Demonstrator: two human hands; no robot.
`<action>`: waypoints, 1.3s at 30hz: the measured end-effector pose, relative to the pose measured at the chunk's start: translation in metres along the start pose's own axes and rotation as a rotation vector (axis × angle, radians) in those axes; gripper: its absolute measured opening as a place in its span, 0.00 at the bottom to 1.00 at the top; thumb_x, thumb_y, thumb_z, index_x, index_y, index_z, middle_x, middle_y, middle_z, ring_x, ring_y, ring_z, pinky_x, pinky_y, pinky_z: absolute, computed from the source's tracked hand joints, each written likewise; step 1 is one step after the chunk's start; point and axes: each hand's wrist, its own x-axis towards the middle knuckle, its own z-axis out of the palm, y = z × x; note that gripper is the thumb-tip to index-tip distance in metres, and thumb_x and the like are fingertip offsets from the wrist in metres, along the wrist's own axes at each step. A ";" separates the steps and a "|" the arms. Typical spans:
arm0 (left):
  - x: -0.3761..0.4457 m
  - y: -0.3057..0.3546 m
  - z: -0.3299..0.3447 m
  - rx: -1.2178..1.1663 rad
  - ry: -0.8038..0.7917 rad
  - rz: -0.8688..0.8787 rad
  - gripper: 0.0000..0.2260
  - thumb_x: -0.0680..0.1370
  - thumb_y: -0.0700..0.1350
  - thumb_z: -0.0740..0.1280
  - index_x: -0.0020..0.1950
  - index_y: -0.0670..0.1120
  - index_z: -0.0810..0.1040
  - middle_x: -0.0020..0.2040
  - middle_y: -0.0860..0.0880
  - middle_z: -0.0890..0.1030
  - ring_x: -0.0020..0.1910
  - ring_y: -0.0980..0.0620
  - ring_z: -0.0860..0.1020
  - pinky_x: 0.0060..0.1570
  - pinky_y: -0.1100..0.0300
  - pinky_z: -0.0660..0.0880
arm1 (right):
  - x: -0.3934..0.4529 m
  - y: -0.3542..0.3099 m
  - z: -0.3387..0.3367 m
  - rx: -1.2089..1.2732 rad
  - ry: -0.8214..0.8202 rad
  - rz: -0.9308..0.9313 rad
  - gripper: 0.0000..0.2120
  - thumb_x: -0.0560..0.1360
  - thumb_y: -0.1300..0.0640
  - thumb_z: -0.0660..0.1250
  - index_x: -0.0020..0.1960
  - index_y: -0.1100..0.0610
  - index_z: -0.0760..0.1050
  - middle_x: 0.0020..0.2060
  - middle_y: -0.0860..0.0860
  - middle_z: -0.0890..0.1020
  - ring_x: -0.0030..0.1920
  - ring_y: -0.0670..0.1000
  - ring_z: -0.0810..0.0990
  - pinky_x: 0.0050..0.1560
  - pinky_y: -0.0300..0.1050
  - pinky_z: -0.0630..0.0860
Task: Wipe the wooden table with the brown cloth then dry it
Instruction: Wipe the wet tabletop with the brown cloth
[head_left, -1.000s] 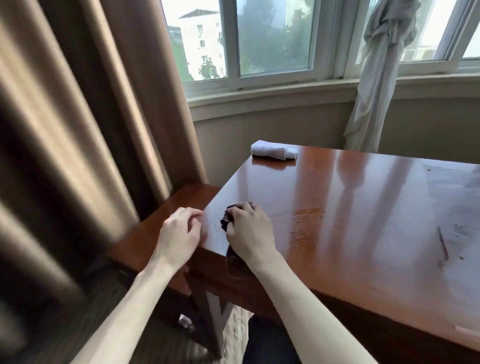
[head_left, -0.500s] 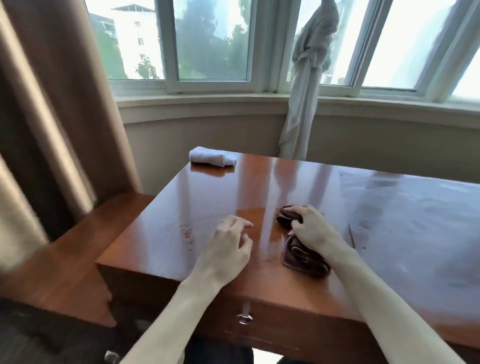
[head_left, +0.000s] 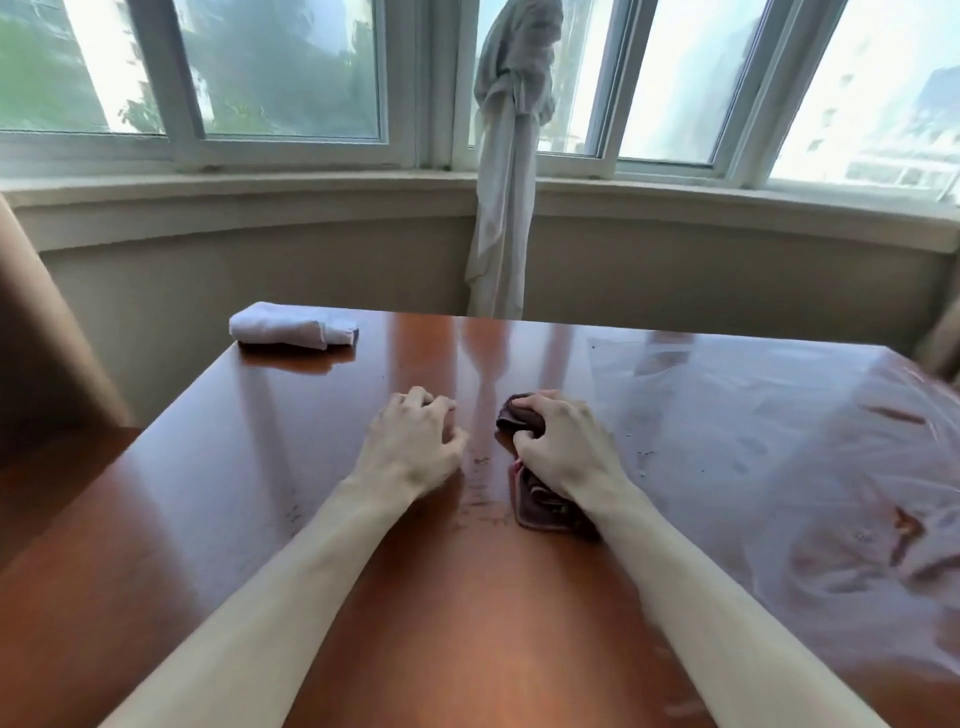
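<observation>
In the last second I swept the brown cloth (head_left: 540, 499), bunched under my clenched right hand (head_left: 563, 452), from the worktop's (head_left: 260, 467) left corner to its middle; my empty left hand (head_left: 415, 447) rested loosely curled beside it, drying not yet begun.

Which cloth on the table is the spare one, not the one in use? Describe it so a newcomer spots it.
Start at the wooden table under the bay window and go to its far left corner. The white cloth lies there rolled up, untouched and apart from both hands. The brown cloth is dark and crumpled under the right hand mid-table.
</observation>
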 end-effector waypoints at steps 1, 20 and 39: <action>0.006 -0.006 0.000 0.001 -0.008 -0.020 0.22 0.80 0.56 0.60 0.74 0.54 0.72 0.70 0.47 0.73 0.70 0.47 0.68 0.67 0.50 0.68 | 0.015 0.001 0.004 0.001 -0.012 -0.001 0.23 0.70 0.50 0.62 0.64 0.43 0.79 0.64 0.43 0.79 0.63 0.55 0.77 0.60 0.51 0.76; 0.039 -0.003 0.025 0.199 -0.143 -0.048 0.32 0.76 0.74 0.47 0.79 0.68 0.53 0.82 0.52 0.54 0.81 0.44 0.51 0.79 0.43 0.48 | 0.200 0.051 0.039 0.024 0.036 0.087 0.19 0.76 0.55 0.63 0.64 0.45 0.81 0.63 0.50 0.80 0.64 0.57 0.75 0.60 0.48 0.72; 0.033 -0.006 0.028 0.171 -0.118 -0.035 0.37 0.71 0.75 0.41 0.79 0.67 0.57 0.81 0.50 0.58 0.80 0.42 0.54 0.78 0.43 0.53 | 0.059 0.054 -0.001 0.084 0.023 0.007 0.20 0.71 0.49 0.65 0.63 0.41 0.79 0.62 0.40 0.79 0.62 0.50 0.77 0.57 0.48 0.75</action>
